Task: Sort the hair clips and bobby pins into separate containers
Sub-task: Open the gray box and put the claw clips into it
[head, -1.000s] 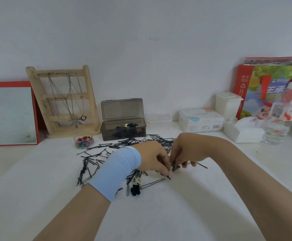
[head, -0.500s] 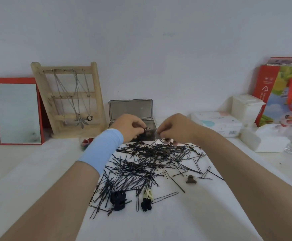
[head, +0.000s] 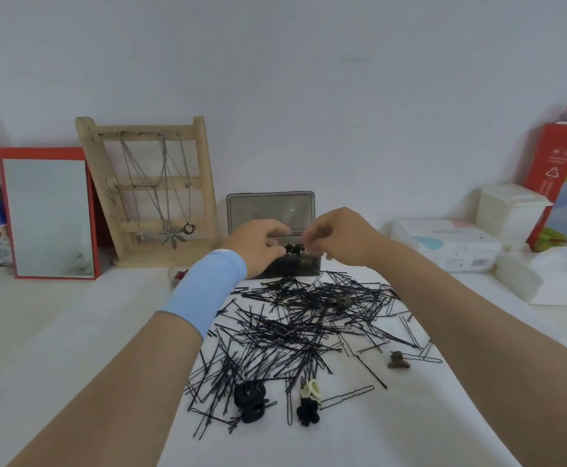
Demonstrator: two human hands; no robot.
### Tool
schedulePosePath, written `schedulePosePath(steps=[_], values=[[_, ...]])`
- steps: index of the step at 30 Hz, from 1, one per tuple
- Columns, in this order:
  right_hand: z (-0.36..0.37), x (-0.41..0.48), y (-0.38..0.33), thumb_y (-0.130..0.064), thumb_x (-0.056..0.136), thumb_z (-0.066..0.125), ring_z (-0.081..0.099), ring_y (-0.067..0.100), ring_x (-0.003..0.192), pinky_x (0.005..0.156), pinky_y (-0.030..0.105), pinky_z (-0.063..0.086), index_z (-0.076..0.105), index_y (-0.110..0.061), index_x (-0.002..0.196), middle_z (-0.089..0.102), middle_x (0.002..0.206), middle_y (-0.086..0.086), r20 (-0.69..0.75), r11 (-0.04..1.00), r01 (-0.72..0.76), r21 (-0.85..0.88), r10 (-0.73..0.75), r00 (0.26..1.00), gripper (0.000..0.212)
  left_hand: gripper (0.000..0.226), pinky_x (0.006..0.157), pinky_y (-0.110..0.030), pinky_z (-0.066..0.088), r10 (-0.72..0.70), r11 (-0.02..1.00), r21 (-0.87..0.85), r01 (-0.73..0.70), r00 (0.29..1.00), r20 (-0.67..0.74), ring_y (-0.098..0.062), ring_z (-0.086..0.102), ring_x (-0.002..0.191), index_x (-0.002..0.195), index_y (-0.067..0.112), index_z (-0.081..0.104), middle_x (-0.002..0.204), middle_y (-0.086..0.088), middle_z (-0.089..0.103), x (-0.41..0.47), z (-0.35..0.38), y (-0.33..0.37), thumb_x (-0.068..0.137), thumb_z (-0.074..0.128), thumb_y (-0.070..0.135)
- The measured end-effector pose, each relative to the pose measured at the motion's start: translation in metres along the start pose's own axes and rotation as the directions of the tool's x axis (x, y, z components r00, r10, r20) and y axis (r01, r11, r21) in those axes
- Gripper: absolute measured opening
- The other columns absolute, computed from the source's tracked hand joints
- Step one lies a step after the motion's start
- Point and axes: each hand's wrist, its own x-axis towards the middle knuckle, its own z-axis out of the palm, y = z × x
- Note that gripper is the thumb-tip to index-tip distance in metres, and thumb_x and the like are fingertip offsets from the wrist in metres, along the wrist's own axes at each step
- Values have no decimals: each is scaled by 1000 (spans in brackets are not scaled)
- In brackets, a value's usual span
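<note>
A dark transparent box (head: pixel 304 269) with its lid (head: pixel 270 210) up stands at the back of the table and holds small dark hair clips (head: pixel 294 248). My left hand (head: pixel 258 244), with a light blue wristband, has its fingers curled at those clips above the box's left side. Over the box's right side, the fingertips of my right hand (head: pixel 337 241) are drawn together; what they hold is hidden. A heap of black bobby pins (head: pixel 309 318) covers the white cloth. Loose clips lie among them: black (head: pixel 250 401), cream and black (head: pixel 309 401), brown (head: pixel 397 360) and brown (head: pixel 342 301).
A wooden necklace stand (head: pixel 147 193) and a red-framed mirror (head: pixel 48 214) lean on the wall at the left. A small jar of coloured clips (head: pixel 177 276) sits behind my left wrist. White boxes (head: pixel 444 244) and a red carton (head: pixel 562 176) stand at the right.
Both hands lifted from the bobby pin heap and moved back to the dark box. The view has shifted closer to the table.
</note>
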Motion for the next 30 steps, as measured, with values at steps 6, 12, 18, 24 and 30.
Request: schedulePosePath(steps=[6, 12, 18, 24, 30], values=[[2, -35, 8, -11, 81, 70, 56, 6, 64, 55, 16, 39, 70, -33, 71, 56, 63, -18, 274, 867, 21, -498, 134, 952, 24, 6, 80, -23, 48, 93, 994, 34, -108, 946, 310, 2, 60, 76, 90, 34, 72, 84, 21, 66, -32, 19, 39, 87, 71, 30], [2, -55, 20, -15, 80, 75, 62, 8, 86, 73, 17, 42, 76, -25, 108, 72, 95, -9, 177, 930, -45, -365, 117, 977, 30, 25, 87, -33, 54, 13, 994, 84, -70, 835, 550, -5, 63, 64, 85, 32, 74, 73, 10, 72, -65, 30, 49, 76, 75, 56], [-31, -76, 8, -15, 79, 63, 62, 4, 66, 64, 18, 55, 79, -19, 85, 74, 74, -5, 166, 956, -143, -255, 190, 968, 18, 32, 94, -29, 51, -52, 978, 184, -100, 734, 677, -5, 69, 89, 90, 38, 76, 89, 18, 74, -88, 25, 61, 66, 82, 58], [-45, -109, 3, -22, 80, 61, 63, 14, 61, 54, 21, 43, 77, -12, 86, 68, 72, 4, 353, 861, -259, -439, 430, 831, 20, 17, 88, -21, 49, -78, 959, 254, -129, 736, 672, 5, 64, 86, 90, 38, 77, 86, 26, 71, -100, 27, 69, 74, 82, 42], [-21, -130, 10, -24, 81, 53, 45, 22, 46, 52, 24, 36, 62, -13, 75, 53, 51, 2, 411, 798, -286, -530, 537, 737, 15, 15, 74, -14, 48, -25, 978, 176, -109, 779, 626, -1, 68, 76, 96, 33, 76, 84, 18, 73, -100, 26, 70, 85, 74, 22]])
